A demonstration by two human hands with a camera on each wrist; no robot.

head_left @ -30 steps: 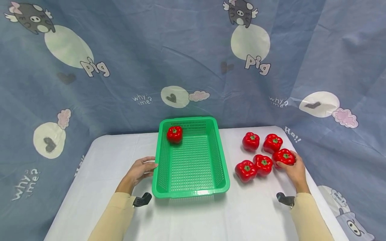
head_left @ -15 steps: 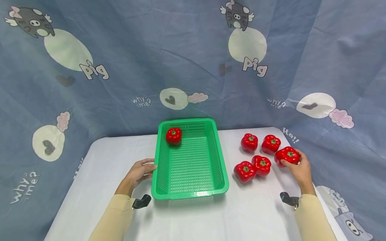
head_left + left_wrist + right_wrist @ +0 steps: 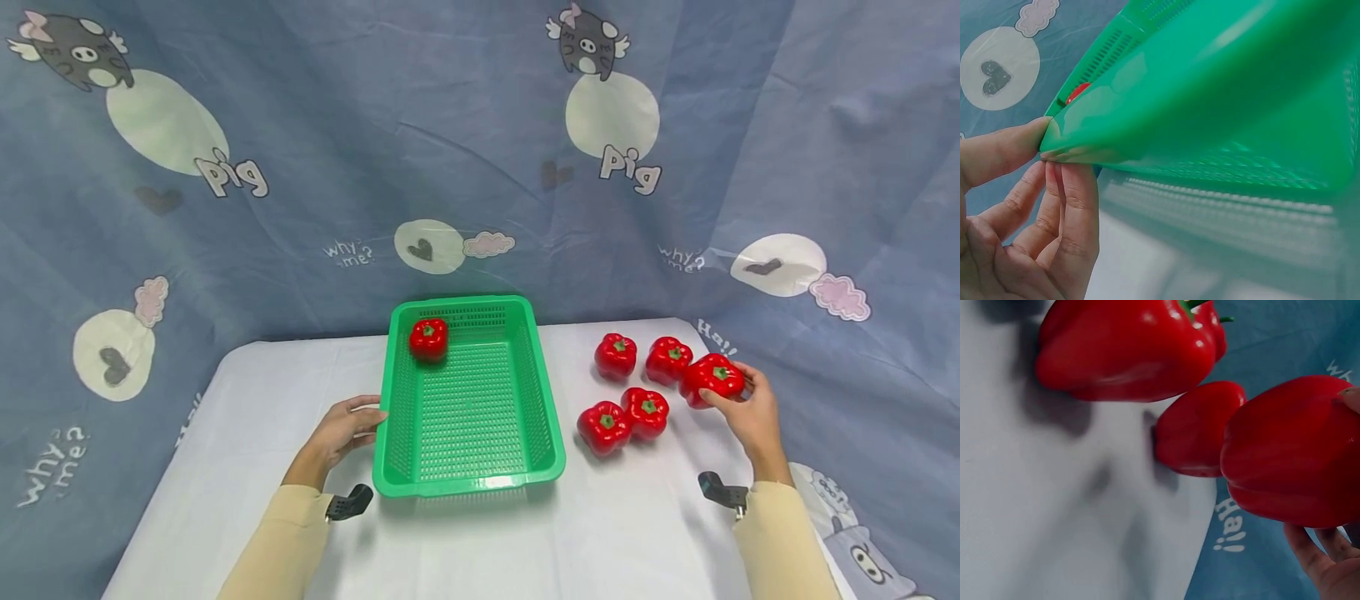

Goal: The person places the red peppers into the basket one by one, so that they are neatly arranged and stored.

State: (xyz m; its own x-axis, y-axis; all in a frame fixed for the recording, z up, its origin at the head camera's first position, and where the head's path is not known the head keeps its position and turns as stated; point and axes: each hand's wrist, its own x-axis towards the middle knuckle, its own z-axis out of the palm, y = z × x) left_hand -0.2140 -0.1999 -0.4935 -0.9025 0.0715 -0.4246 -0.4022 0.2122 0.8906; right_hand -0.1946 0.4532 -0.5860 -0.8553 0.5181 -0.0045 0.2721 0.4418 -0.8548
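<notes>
In the head view a green plastic basket (image 3: 469, 484) lies on the white table, with one red bell pepper (image 3: 428, 340) in its far left corner. My left hand (image 3: 339, 435) pinches the basket's left rim; the left wrist view shows the thumb above the rim and the fingertips under it. At the right, my right hand (image 3: 756, 414) grips a red bell pepper (image 3: 708, 379) between thumb and fingers. The right wrist view shows this held pepper (image 3: 1291, 453) with the fingers below it, partly cut off by the frame.
Left of the held pepper are several more: one at the back (image 3: 616, 357), one beside it (image 3: 668, 360), and a touching pair, front left (image 3: 603, 427) and right (image 3: 645, 412). A blue cloth (image 3: 480, 167) with pig prints hangs behind the table (image 3: 615, 533).
My right hand has lifted its bell pepper and moved it slightly right and away from the pair. My left hand stays at the basket rim. The whole head view has shifted a little.
</notes>
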